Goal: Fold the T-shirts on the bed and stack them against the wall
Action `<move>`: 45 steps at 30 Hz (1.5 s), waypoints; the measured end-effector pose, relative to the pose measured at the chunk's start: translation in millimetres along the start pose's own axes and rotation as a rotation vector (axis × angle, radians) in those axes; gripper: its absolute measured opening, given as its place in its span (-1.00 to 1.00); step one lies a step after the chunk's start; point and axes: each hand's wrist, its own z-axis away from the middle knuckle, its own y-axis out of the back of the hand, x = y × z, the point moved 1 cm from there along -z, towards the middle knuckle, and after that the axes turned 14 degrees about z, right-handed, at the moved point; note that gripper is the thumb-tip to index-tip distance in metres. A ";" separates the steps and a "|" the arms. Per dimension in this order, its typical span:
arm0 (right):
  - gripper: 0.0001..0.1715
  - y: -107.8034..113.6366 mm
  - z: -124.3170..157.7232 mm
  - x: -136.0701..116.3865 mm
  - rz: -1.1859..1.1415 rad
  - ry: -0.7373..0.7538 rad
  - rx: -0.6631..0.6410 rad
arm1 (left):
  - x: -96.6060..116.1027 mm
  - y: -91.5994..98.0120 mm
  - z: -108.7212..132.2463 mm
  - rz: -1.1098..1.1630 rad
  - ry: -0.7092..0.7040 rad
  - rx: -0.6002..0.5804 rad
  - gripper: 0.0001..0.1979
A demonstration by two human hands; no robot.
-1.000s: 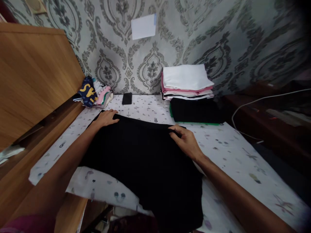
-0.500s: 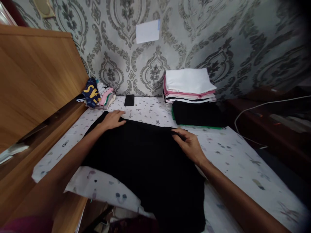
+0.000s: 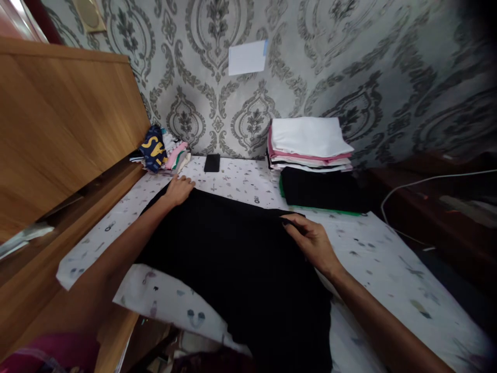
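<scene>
A black garment [image 3: 233, 254] lies spread across the patterned sheet, its near part hanging over the front edge. I cannot tell which kind of garment it is. At its far left corner, my left hand [image 3: 179, 191] is closed on the cloth with bent fingers; the thumb is mostly hidden. My right hand [image 3: 312, 241] pinches the far right edge between thumb and fingers. Between both hands the far edge runs fairly straight, sloping down to the right.
Behind my right hand sit a folded black and green pile [image 3: 322, 189] and a stack of folded clothes [image 3: 306, 137]. Small clothes [image 3: 155, 150] and a dark flat object [image 3: 212, 163] lie at the back. A wooden panel [image 3: 70, 109] borders the left; a white cable [image 3: 427, 181] hangs right.
My left hand has gone from lying with fingers spread on the cloth to fingers bent at its corner. The right hand keeps its pinch. The whole view has shifted slightly.
</scene>
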 end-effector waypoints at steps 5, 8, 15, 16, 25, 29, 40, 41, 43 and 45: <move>-0.69 4.1 9.7 -5.3 0.095 0.041 -0.082 | -51.1 9.9 23.8 0.016 0.128 0.016 -0.61; -0.69 5.8 13.0 -6.5 0.140 0.075 -0.108 | -60.7 8.2 27.6 0.056 0.130 0.035 -0.54; -0.69 4.3 13.0 -6.5 0.171 0.074 -0.099 | -51.3 3.5 4.2 0.075 -0.058 -0.117 -0.46; -0.69 4.8 13.2 -6.9 0.174 0.076 -0.102 | -51.7 6.3 2.4 0.054 -0.056 -0.129 -0.51; -0.68 8.2 26.7 -9.2 0.347 0.256 -0.147 | -60.0 23.1 41.3 -0.121 0.062 -0.091 -0.64; -0.65 8.8 34.9 -10.3 0.472 0.405 -0.202 | -56.3 19.6 53.4 -0.127 0.055 -0.144 -0.58; -0.53 11.1 -4.7 -11.6 0.605 0.231 -0.095 | -31.1 16.9 43.3 -0.010 0.149 -0.054 -0.55; -0.51 4.9 -10.5 -5.6 0.686 0.223 -0.092 | -23.5 10.1 40.3 0.035 0.138 -0.060 -0.52; -0.46 -7.2 -16.0 7.3 0.829 0.183 -0.143 | -11.6 -5.6 36.3 0.139 0.140 -0.092 -0.45; -0.39 -15.0 -13.7 18.7 0.922 0.119 -0.179 | -6.7 -19.6 35.3 0.229 0.186 -0.127 -0.39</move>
